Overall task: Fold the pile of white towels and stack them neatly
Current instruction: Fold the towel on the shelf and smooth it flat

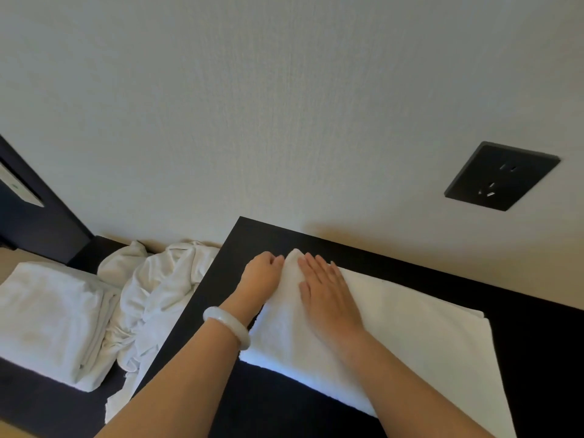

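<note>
soft, limp towel [395, 327] lies on the table [537, 358]. my left hand [264, 275] pinches its far corner; my right hand [328, 295] presses flat, fingers straight. i judge corners the best hold.

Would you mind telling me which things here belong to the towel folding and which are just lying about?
Part of the job:
- towel on the table
- left hand, gripping the towel's corner
- right hand, flat on the towel
- crumpled pile, waiting
- folded stack

Just there:
- wall socket
- bracelet
</note>
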